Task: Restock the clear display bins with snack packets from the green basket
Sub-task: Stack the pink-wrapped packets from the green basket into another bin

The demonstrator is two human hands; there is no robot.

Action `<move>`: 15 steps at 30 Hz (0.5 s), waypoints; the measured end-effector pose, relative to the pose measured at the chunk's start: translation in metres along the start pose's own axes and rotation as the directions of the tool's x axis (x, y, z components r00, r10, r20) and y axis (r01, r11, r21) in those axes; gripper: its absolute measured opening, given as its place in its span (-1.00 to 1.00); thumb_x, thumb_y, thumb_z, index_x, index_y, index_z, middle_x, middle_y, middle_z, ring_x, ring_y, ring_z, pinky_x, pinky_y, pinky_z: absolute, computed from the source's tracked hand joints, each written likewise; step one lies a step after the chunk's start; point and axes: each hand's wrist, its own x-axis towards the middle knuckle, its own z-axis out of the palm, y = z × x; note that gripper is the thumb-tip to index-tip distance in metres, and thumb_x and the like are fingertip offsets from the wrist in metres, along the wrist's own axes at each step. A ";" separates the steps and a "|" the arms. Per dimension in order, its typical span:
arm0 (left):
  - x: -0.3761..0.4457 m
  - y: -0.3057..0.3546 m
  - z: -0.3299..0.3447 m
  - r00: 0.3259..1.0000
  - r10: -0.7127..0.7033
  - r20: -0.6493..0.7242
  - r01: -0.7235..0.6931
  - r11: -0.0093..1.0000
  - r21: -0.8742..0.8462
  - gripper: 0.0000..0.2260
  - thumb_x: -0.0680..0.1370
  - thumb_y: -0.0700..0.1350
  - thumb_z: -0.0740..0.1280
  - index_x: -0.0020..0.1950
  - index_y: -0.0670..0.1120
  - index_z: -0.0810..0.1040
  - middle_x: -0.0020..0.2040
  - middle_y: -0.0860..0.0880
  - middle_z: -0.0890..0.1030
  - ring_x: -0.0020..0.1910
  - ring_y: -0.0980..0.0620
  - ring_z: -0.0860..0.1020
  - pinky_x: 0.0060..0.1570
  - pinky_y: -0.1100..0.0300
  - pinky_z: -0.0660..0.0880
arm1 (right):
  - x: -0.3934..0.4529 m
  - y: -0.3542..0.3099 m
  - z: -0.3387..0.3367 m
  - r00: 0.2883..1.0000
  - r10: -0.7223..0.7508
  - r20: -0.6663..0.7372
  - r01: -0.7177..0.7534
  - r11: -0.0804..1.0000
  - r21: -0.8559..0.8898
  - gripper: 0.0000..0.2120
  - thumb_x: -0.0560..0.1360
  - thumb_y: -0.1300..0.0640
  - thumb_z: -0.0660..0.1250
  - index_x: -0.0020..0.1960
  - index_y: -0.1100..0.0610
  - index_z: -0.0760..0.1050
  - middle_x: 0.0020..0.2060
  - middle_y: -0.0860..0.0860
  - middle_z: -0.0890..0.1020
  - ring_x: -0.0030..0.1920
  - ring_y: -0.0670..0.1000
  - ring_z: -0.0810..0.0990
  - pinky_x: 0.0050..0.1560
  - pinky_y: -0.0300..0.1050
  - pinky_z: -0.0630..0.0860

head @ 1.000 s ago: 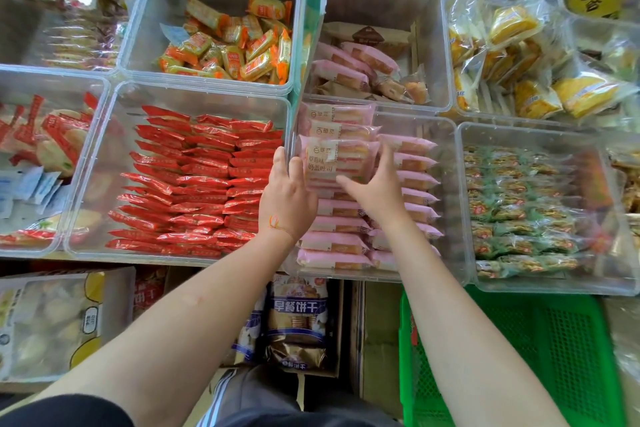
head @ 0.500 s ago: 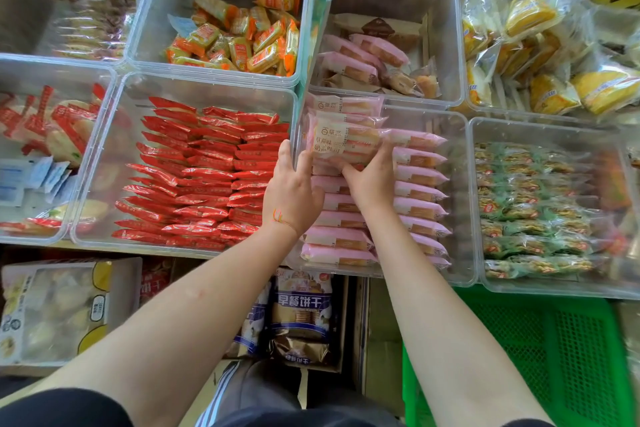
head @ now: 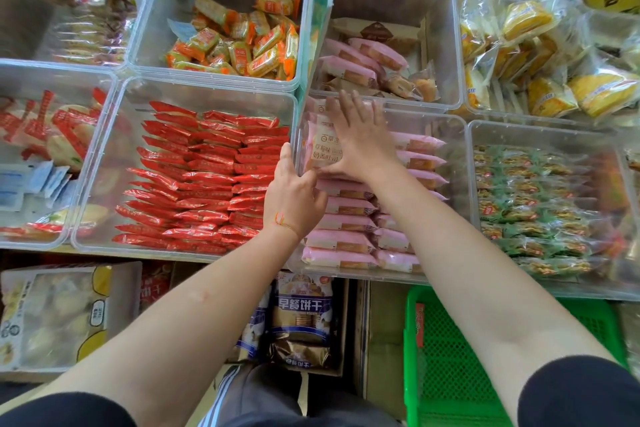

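Pink snack packets (head: 346, 222) lie stacked in rows in a clear display bin (head: 457, 163) at the centre. At the bin's far left end lies a pale pink packet (head: 320, 149) with printed writing. My right hand (head: 363, 139) lies flat on it with fingers spread and straight. My left hand (head: 294, 198) touches the packets' near left side at the bin's left wall, fingers loosely bent. The green basket (head: 446, 357) stands below at the bottom right, partly hidden by my right arm.
A bin of red packets (head: 204, 177) sits to the left, a bin of green packets (head: 530, 211) to the right. Behind are bins with orange packets (head: 242, 42), more pink packets (head: 360, 62) and yellow cakes (head: 540, 62). Boxes and a blue biscuit bag (head: 301, 315) stand under the shelf.
Both hands held a stack of pink packets above the bin; now the stack lies in the bin's far left end. My right hand has opened and lies flat on top.
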 end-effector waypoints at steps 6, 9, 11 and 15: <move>0.001 -0.001 0.001 1.000 0.004 -0.009 -0.004 1.000 -0.003 -0.82 0.50 -0.09 0.30 -0.10 -0.20 0.59 0.54 -0.37 0.10 0.50 -0.31 0.22 0.17 -0.08 0.52 | 0.003 -0.012 0.010 0.995 -0.103 0.014 0.103 0.993 -0.056 0.07 0.42 -0.42 0.27 0.60 0.00 -0.30 0.59 0.18 -0.10 0.59 0.19 -0.16 0.53 0.16 -0.23; 0.000 -0.001 0.001 1.000 0.014 -0.022 -0.015 1.000 -0.007 -0.82 0.50 -0.12 0.29 -0.01 -0.19 0.58 0.53 -0.38 0.12 0.49 -0.33 0.23 0.18 -0.11 0.52 | 0.000 -0.005 0.000 0.989 -0.149 -0.015 0.149 0.989 0.022 -0.08 0.49 -0.38 0.20 0.62 -0.01 -0.19 0.60 0.14 -0.02 0.59 0.15 -0.10 0.55 0.16 -0.16; 0.000 0.000 0.000 1.000 0.015 -0.006 -0.015 1.000 -0.004 -0.82 0.52 -0.11 0.29 -0.04 -0.21 0.57 0.53 -0.38 0.12 0.49 -0.33 0.23 0.18 -0.09 0.52 | -0.016 0.007 -0.001 0.972 -0.047 -0.231 0.094 0.975 0.199 -0.30 0.57 -0.23 0.16 0.59 0.05 0.08 0.55 0.15 0.18 0.56 0.15 0.10 0.54 0.14 -0.01; 0.000 0.003 -0.005 1.000 -0.030 0.000 0.030 0.999 -0.029 -0.81 0.55 -0.10 0.26 0.03 -0.23 0.45 0.53 -0.34 0.15 0.44 -0.28 0.32 0.12 -0.03 0.53 | -0.061 0.059 0.026 0.850 0.373 -0.371 -0.238 0.902 0.361 -0.57 0.55 0.06 0.01 0.26 0.26 0.44 0.18 0.20 0.53 0.24 0.23 0.48 0.35 0.14 0.35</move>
